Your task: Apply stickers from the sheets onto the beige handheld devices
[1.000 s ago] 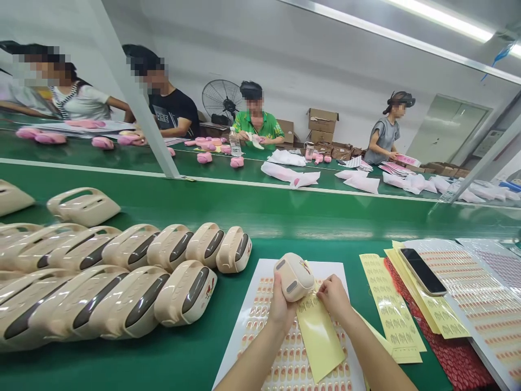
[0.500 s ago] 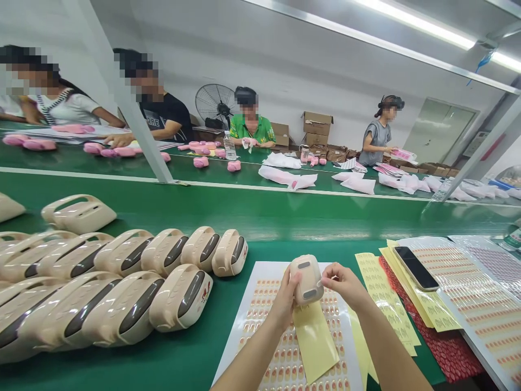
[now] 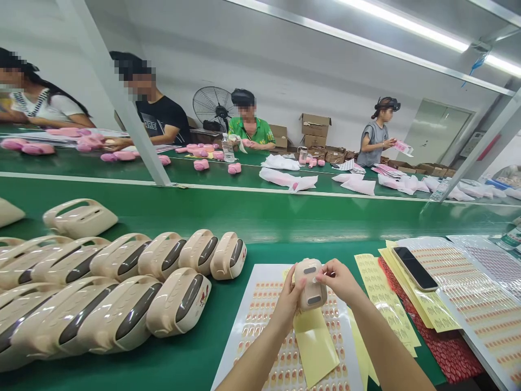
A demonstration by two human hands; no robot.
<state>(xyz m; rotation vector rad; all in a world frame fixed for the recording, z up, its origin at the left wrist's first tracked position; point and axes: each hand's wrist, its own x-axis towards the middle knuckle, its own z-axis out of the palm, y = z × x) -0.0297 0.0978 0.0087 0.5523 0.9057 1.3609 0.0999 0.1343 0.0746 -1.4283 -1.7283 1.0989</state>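
Observation:
My left hand (image 3: 290, 297) is closed around the side of a small beige plastic case (image 3: 311, 271). The case's face with two grey oblong pads is turned towards me. At its right edge, my right hand (image 3: 337, 278) pinches a small whitish piece (image 3: 315, 280), too small to name surely, against that face between the pads. Below the case lies a yellow backing sheet (image 3: 315, 347), on top of a white sheet of orange oval stickers (image 3: 254, 320). Rows of larger beige cases with handles and dark windows (image 3: 179, 301) stand to my left.
Yellow label sheets (image 3: 378, 288), a phone (image 3: 415, 269), red bubble wrap (image 3: 459, 358) and more sticker sheets (image 3: 480, 293) lie to my right. Beyond the green belt (image 3: 285, 214), several people handle pink items (image 3: 201, 164) at another bench. A metal post (image 3: 118, 98) slants down at the left.
The case has shifted slightly right and down. My right hand's fingertips have moved left, from the case's right edge onto its face between the pads.

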